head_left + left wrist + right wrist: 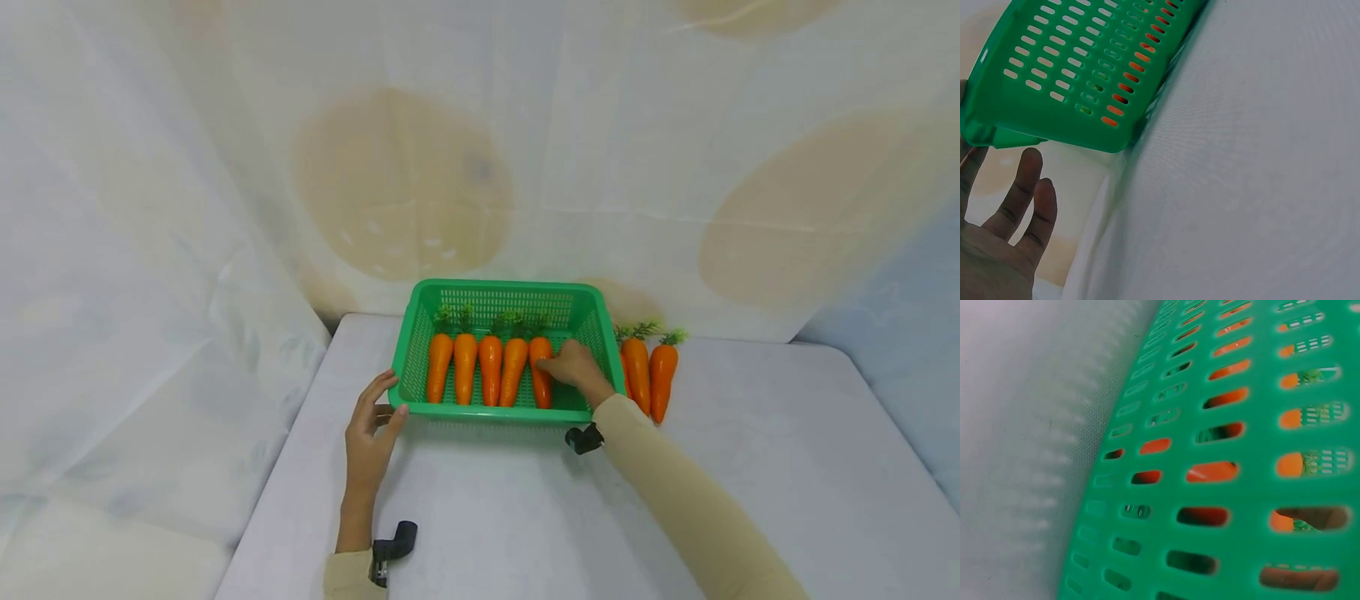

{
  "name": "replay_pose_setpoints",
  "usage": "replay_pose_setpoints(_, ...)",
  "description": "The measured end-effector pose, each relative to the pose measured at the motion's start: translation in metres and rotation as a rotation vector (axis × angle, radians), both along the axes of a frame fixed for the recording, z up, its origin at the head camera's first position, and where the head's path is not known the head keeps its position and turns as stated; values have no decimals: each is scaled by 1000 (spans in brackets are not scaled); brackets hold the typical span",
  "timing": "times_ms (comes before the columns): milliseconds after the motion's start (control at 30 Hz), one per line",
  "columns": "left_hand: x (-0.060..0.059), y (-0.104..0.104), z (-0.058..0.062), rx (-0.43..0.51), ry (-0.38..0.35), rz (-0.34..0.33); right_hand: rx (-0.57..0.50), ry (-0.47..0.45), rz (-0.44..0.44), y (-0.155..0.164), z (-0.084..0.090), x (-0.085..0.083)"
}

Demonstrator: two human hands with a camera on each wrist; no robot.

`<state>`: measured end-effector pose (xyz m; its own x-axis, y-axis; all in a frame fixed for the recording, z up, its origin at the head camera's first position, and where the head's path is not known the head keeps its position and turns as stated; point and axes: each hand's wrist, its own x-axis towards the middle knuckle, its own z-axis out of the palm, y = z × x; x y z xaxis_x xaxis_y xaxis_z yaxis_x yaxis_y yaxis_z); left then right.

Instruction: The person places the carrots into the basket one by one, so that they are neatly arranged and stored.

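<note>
A green plastic basket [495, 412] with slotted walls stands on the table, several orange carrots side by side in it, their leafy tops away from me. My right hand [573, 364] reaches over the front rim and pinches the rightmost carrot [541, 387] inside; its far fingers are hidden. At the basket's front left corner, my left hand [369, 433] touches the rim with thumb and fingertips, fingers spread and fairly straight. The left wrist view has two fingers of the left hand [997, 250] apart from the basket wall [1072, 119]. Through slots in the right wrist view, carrots [1213, 472] show.
Right of the basket lie more carrots [663, 383], one partly hidden by the basket and my right forearm. A white cloth covers the table [480, 500]. Pale patterned fabric [585, 150] hangs behind and along the left. Each wrist carries a small black camera [396, 543].
</note>
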<state>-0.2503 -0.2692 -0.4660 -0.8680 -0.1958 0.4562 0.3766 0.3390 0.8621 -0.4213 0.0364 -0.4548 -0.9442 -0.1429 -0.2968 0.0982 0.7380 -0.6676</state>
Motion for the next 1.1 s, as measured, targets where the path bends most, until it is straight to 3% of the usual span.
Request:
replay_pose_setpoints(367, 0, 2, 1, 0, 5, -11, -3, 65, 23, 9, 14, 17)
replay_pose_setpoints(700, 1, -1, 3, 2, 4, -7, -130, 263, 48, 29, 43, 34)
replay_pose_setpoints(967, 3, 0, 7, 0, -4, 2, -189, 379, 16, 64, 51, 39)
replay_pose_setpoints(1100, 3, 0, 5, 3, -10, -6, -192, 395, -48, 89, 51, 39)
